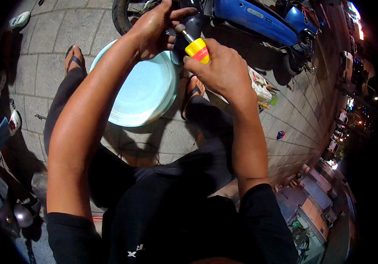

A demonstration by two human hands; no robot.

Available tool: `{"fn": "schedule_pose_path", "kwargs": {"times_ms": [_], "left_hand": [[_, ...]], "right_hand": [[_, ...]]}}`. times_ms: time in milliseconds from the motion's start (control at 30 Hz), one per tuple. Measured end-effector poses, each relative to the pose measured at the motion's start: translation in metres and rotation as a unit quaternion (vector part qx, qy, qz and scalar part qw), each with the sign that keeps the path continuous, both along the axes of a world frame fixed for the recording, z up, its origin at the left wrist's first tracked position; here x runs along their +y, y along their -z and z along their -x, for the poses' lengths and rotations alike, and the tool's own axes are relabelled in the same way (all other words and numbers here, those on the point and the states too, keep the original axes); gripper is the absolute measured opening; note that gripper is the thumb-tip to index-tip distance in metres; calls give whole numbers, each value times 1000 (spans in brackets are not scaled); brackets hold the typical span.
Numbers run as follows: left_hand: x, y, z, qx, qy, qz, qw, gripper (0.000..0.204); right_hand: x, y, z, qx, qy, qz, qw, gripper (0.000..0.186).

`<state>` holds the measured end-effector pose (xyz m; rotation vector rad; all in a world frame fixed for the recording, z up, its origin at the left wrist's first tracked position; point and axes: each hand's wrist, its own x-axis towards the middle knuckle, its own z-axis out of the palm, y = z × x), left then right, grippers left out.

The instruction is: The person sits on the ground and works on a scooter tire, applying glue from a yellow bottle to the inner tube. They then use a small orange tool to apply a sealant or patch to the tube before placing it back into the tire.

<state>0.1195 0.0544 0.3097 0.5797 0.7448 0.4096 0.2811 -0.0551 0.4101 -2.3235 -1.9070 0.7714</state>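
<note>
My left hand point(151, 33) grips a black rubber piece point(191, 22), perhaps an inner tube, at the top centre beside a wheel. My right hand point(222, 70) is wrapped around a yellow-handled tool point(200, 53) with a red band, a short metal shaft and a rounded grey tip. That tip is at the black rubber, near my left fingers; whether it touches is hard to tell. A pale blue plastic basin point(167, 101) lies on the paving below both hands, between my sandalled feet.
A blue scooter point(255, 20) with a dark tyre point(119, 15) fills the top. A tray of tools point(263, 92) and a small blue-red item point(281, 134) lie at the right. Shoes point(15, 123) and metal objects point(24, 215) are at the left; parked vehicles point(347, 66) line the far right.
</note>
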Motion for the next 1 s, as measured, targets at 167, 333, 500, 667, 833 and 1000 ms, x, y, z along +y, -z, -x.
{"fn": "schedule_pose_path", "kwargs": {"times_ms": [167, 333, 500, 667, 833, 1000], "left_hand": [[15, 12, -5, -18, 45, 104, 993, 78], [19, 18, 3, -43, 50, 80, 995, 79], [10, -11, 0, 27, 46, 18, 998, 81], [13, -2, -5, -27, 51, 73, 996, 81], [5, -1, -11, 19, 34, 40, 998, 80], [-10, -9, -9, -6, -1, 20, 1000, 79]], "right_hand": [[-11, 1, -5, -3, 12, -1, 1000, 56], [-23, 5, -15, 6, 7, -19, 1000, 58], [-34, 4, -22, 16, 25, -19, 999, 59], [-29, 0, -14, 35, 26, -6, 999, 57], [-17, 4, -7, -29, 17, -8, 999, 55], [-4, 4, -8, -33, 25, -7, 999, 55]]}}
